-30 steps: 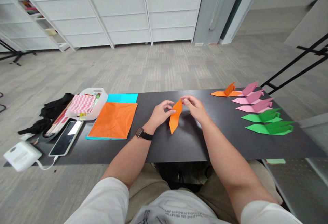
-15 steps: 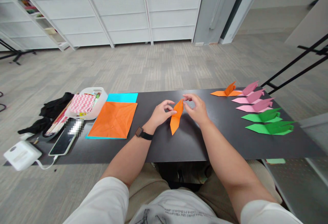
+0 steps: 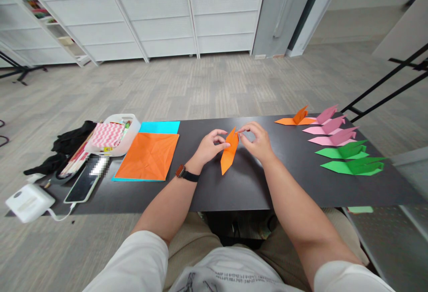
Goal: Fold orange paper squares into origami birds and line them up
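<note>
The left hand (image 3: 211, 146) clamps the folded orange paper (image 3: 229, 154) between thumb and fingers at its left edge. The right hand (image 3: 257, 140) has thumb and index finger brought together at a narrow point on the upper right of the same piece; the remaining fingers are curled. The piece is located above the middle of the dark table (image 3: 240, 194), tilted, with its long pointed end directed down toward the person. Contact between that end and the tabletop cannot be determined. A watch (image 3: 181, 171) with a black band is fitted on the left wrist.

Right side of table: six folded paper birds are arranged in a slanting row. The orange bird (image 3: 296, 120) is at the far end, followed by three pink birds (image 3: 329, 127), then two green birds (image 3: 356, 167) nearest the person.

Left side of table: a square orange sheet (image 3: 147, 156), marked with creases, lies over cyan paper (image 3: 159, 127), which shows at the far and near edges. Just beside it, a white basket (image 3: 132, 133) contains a pink-and-white zigzag packet (image 3: 107, 135). A phone (image 3: 82, 186) lies nearer the person, its upper part pixelated. A white cable (image 3: 60, 217) runs between the phone and a white block (image 3: 30, 202). Black cloth (image 3: 73, 138) lies beyond them, left of the basket
</note>
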A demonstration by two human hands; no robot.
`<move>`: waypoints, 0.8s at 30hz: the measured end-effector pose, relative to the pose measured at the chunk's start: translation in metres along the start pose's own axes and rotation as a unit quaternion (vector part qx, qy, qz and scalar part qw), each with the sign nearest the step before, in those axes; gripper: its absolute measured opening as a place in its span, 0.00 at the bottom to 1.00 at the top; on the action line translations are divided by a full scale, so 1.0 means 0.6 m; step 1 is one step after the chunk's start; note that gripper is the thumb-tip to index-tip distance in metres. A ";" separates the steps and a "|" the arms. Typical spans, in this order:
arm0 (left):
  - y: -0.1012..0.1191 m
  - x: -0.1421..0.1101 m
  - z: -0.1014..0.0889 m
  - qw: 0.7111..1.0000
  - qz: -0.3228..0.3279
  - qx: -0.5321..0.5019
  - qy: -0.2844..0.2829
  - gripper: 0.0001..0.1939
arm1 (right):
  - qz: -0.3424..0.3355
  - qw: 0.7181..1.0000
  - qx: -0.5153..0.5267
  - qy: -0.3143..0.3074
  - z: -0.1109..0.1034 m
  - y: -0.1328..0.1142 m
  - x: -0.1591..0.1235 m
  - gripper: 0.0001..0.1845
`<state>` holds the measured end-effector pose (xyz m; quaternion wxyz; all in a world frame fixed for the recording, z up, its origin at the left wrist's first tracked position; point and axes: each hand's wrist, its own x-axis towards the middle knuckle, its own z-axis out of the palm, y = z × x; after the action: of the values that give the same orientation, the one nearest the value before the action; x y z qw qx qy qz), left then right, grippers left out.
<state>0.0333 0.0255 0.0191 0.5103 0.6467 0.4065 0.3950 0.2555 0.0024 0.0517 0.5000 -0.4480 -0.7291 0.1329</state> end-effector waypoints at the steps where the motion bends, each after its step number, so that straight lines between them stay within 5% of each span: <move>1: 0.002 -0.001 0.000 1.000 0.004 0.014 0.009 0.22 | 0.002 1.000 -0.005 -0.005 -0.001 -0.002 0.000 0.04; 11: 0.022 -0.015 0.004 0.979 0.096 0.162 0.081 0.19 | 0.021 0.999 0.026 -0.002 0.006 0.002 0.001 0.05; 17: 0.022 -0.014 0.004 0.969 0.117 0.203 0.085 0.20 | 0.094 0.985 0.142 -0.014 0.024 0.020 -0.005 0.11; 24: 0.013 -0.011 0.000 0.960 0.131 0.233 0.079 0.16 | 0.095 0.983 0.156 -0.015 0.021 0.016 -0.008 0.14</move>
<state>0.0321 0.0183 0.0263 0.2554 0.7621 0.4385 0.4022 0.2505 0.0071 0.0367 0.5374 -0.4296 -0.6613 0.2988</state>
